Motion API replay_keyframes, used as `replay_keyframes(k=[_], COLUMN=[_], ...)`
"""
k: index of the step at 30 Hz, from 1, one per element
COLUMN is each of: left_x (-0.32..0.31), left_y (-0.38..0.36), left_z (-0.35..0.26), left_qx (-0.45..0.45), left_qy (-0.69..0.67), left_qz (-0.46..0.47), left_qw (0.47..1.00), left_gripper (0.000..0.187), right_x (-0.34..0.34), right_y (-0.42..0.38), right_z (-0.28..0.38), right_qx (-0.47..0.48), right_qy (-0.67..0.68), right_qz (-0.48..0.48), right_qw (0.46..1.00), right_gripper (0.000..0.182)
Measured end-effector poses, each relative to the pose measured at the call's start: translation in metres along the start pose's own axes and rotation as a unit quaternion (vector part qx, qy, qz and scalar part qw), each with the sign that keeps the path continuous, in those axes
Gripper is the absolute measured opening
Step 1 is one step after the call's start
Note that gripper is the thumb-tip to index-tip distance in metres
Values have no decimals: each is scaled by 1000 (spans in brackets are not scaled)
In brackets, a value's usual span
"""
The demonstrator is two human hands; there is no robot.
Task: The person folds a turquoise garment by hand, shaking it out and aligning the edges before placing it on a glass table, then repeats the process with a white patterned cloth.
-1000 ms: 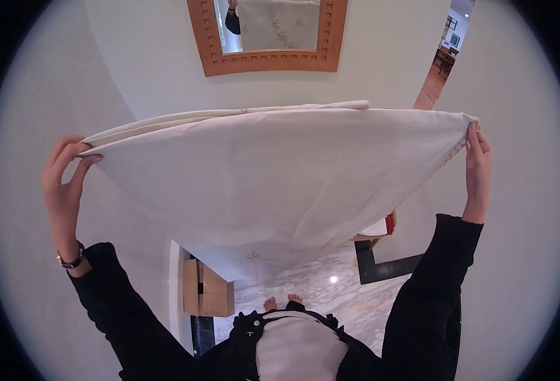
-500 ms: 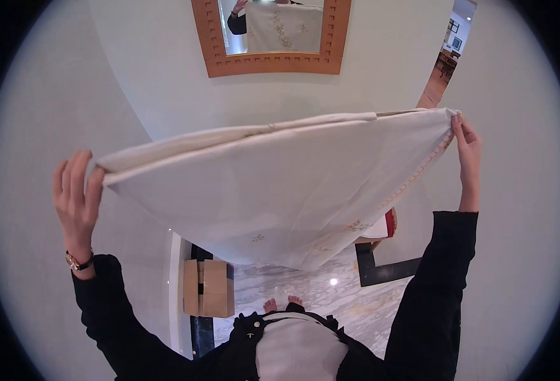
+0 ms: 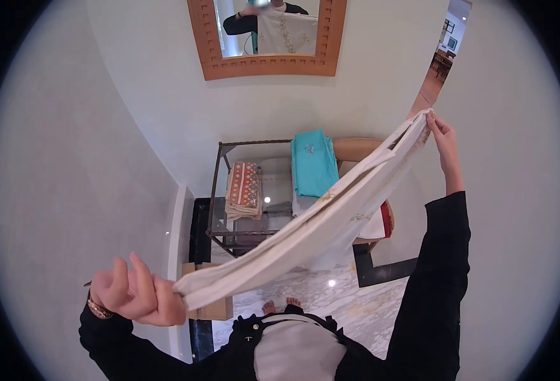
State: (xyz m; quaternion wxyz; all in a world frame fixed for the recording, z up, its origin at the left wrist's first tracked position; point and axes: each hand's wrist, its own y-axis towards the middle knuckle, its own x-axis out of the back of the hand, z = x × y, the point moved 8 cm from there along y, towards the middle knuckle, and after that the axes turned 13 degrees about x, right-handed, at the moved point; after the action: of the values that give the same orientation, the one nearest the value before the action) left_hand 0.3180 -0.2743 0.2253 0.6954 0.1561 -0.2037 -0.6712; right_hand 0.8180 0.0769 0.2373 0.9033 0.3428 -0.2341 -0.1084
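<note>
A white cloth (image 3: 305, 238) with a few embroidered flowers stretches diagonally in front of me, from low on the left to high on the right. My left hand (image 3: 140, 295) pinches its lower left end, with some fingers raised. At the upper right, my right hand (image 3: 443, 136) grips the other end between thumb and fingers. The cloth hangs in long, narrow folds between both hands and hides part of the furniture behind it.
Behind the cloth stands a glass table (image 3: 219, 181) with folded patterned textiles (image 3: 243, 190) and a turquoise cloth (image 3: 313, 162). A wooden chair (image 3: 359, 149), a cardboard box (image 3: 216, 309) and a framed wall mirror (image 3: 270, 66) are also in view.
My left hand has moved down and to the right with its end of the cloth. My right hand has shifted slightly left. The cloth has narrowed and tilted, uncovering the glass table.
</note>
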Motion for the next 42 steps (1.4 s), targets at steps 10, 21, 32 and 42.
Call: replay_keyframes(k=[10, 21, 32, 42], left_x=[13, 18, -12, 9], left_y=[0, 5, 0, 86], left_z=[-8, -7, -27, -48], left_qx=[2, 0, -58, 40], left_qy=[-92, -144, -156, -660], left_qz=[-50, 2, 70, 57], left_qw=[994, 990, 984, 748], left_gripper=[19, 37, 21, 10], right_x=[-8, -11, 2, -32], right_y=[-1, -2, 8, 49], right_z=[-1, 3, -30, -61], right_qx=[0, 5, -17, 36], right_qy=[7, -10, -63, -129], right_qz=[31, 56, 20, 42], right_qw=[999, 998, 998, 990], right_gripper=[40, 38, 43, 45])
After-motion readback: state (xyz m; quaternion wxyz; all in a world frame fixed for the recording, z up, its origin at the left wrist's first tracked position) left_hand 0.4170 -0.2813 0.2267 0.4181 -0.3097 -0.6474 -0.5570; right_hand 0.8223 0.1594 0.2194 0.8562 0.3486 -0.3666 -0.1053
